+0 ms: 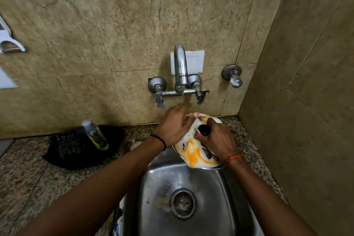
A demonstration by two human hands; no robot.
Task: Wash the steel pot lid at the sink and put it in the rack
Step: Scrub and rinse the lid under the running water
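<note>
The steel pot lid (pixel 193 151) is tilted over the back edge of the sink, smeared with white foam and orange-yellow streaks. Its black knob (pixel 204 130) points toward me. My right hand (pixel 218 142) grips the lid at the knob. My left hand (pixel 175 125) lies flat on the lid's upper left part, fingers spread over the rim. No rack is in view.
The steel sink (pixel 162 182) with its drain (pixel 183 203) lies below. A wall tap (pixel 181 67) with two valve handles sits right above the lid. A clear bottle (pixel 95 135) rests on a black cloth (pixel 76 149) on the granite counter at left.
</note>
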